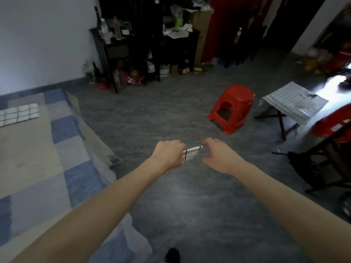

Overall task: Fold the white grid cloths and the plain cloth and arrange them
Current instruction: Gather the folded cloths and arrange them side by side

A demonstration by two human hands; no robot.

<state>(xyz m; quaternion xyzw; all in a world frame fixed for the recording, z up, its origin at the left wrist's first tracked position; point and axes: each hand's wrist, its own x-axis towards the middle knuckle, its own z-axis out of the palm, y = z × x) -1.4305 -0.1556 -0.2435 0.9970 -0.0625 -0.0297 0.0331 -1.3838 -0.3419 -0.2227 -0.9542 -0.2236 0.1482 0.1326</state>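
Holding a white grid cloth (191, 153) out in mid-air over the gray stone-look floor (171, 114), both arms stretched forward. Left hand (169, 155) has its fingers curled round one end of it; right hand (216, 155) pinches the other corner with its fingertips. Only a small stretch of the cloth shows between them, soft white fabric with thin dark lines. Another grid cloth (19, 114) lies flat on the bed (38, 158) off to the left, well apart, looking puffy and quilted. The bedsheet is blue, gray and beige blocks. A glossy red plastic stool (232, 109) stands on the floor near a small folding table (293, 103) under a crinkly cover.
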